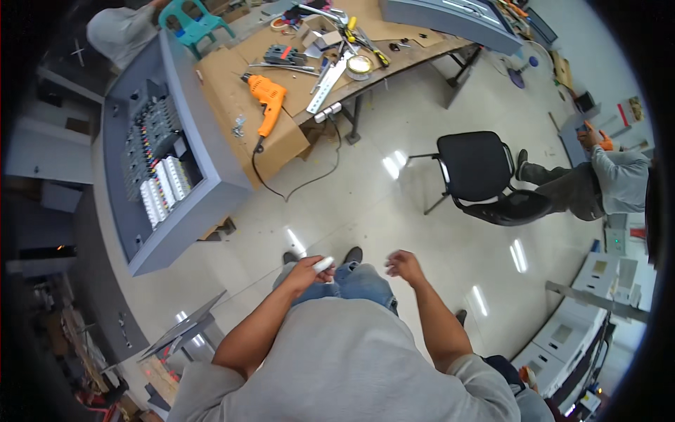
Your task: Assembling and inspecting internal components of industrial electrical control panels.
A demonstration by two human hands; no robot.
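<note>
Low in front of my body, my left hand [304, 273] is closed around a small white rounded cylinder [323, 264]; its exact kind cannot be made out. My right hand [404, 266] hangs apart from it on the other side, over the floor beside my knee. Its fingers are loosely bent and somewhat apart, with nothing visible in them. Ahead and to the left, a grey metal electrical cabinet [228, 158] lies with its open face up, showing rows of circuit breakers [165, 184] and wiring. Neither hand touches it.
A cardboard-covered workbench [225, 77] carries an orange power drill [266, 98], a white slotted strip [328, 86] and hand tools. The drill's cord [288, 197] loops over the floor. A black chair [476, 165] stands right, near another person [619, 179]. A second person [123, 35] is far left.
</note>
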